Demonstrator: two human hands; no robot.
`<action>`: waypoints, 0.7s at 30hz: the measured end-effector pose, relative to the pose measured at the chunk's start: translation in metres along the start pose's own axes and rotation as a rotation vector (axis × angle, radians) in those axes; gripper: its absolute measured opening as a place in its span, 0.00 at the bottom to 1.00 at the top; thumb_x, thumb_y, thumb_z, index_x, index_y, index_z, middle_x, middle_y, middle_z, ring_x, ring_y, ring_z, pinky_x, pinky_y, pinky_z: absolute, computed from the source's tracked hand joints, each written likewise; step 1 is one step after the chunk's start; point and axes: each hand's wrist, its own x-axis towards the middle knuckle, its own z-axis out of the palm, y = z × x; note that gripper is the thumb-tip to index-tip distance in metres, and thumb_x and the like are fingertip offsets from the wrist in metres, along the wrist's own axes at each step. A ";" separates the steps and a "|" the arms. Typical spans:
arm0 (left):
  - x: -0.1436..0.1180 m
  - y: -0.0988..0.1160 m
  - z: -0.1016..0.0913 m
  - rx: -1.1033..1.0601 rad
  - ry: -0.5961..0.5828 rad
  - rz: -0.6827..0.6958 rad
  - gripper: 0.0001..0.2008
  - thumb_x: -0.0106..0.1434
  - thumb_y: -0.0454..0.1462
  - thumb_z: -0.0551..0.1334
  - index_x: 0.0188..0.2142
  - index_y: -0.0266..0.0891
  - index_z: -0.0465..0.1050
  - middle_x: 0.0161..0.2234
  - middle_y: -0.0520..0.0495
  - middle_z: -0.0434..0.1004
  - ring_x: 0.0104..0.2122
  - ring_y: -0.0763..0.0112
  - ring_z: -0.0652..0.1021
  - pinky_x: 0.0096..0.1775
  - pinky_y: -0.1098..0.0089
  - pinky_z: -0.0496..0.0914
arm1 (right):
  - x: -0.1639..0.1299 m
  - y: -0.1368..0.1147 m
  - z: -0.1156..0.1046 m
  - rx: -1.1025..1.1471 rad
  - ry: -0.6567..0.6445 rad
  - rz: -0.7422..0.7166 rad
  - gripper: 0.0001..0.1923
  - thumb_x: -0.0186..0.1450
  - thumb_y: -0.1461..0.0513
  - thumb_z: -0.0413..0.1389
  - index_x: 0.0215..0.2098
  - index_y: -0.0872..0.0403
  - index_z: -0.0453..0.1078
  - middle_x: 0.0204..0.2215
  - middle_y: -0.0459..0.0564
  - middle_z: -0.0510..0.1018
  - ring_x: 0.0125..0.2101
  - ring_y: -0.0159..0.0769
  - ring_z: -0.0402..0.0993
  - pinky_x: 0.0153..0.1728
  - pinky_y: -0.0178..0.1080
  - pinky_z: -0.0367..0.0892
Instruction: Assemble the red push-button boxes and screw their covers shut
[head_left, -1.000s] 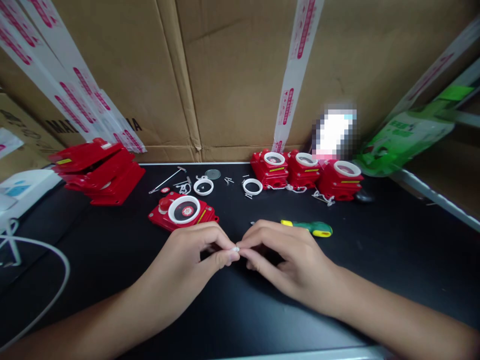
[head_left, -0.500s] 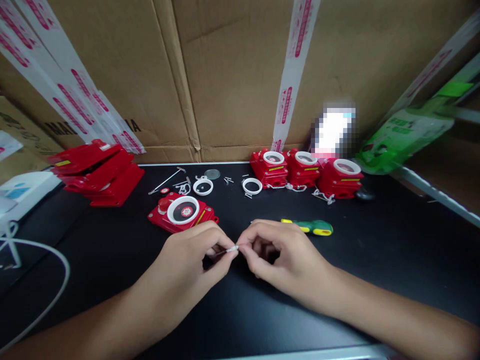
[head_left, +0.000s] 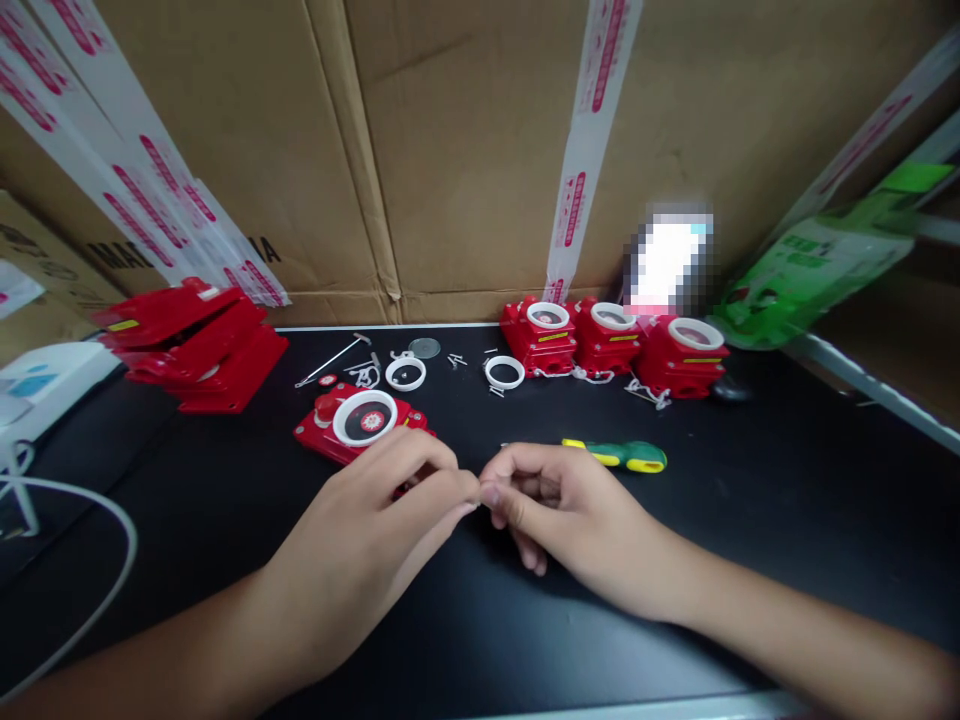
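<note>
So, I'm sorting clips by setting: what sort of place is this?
Probably a workbench: on it are a screwdriver, red housings and loose white rings.

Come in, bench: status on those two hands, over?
Left hand, right hand: fingertips pinched close together. Anything held: too hidden to tell. Green-yellow screwdriver partly behind right hand.

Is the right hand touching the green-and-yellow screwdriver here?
Cannot tell: in the head view, the right hand overlaps part of the screwdriver, hiding any contact or gap there.
</note>
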 end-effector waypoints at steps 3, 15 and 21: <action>0.001 0.000 -0.003 0.039 0.010 0.061 0.09 0.80 0.28 0.60 0.44 0.42 0.76 0.40 0.51 0.79 0.40 0.68 0.78 0.46 0.67 0.74 | 0.001 -0.002 0.001 0.077 -0.006 0.043 0.19 0.65 0.50 0.73 0.36 0.56 0.75 0.26 0.40 0.74 0.19 0.23 0.69 0.20 0.27 0.67; -0.001 0.004 0.003 -0.008 0.013 -0.030 0.04 0.76 0.31 0.64 0.43 0.42 0.76 0.39 0.53 0.83 0.35 0.70 0.84 0.38 0.69 0.76 | 0.001 -0.004 -0.001 0.027 -0.003 0.067 0.19 0.66 0.50 0.72 0.34 0.56 0.76 0.15 0.35 0.67 0.16 0.23 0.58 0.17 0.28 0.53; 0.000 0.004 0.002 0.025 -0.020 -0.027 0.06 0.75 0.31 0.63 0.41 0.41 0.75 0.36 0.52 0.82 0.32 0.69 0.83 0.35 0.67 0.76 | 0.000 -0.002 0.004 0.045 0.014 0.065 0.16 0.65 0.54 0.73 0.34 0.55 0.76 0.18 0.35 0.66 0.18 0.24 0.56 0.18 0.30 0.53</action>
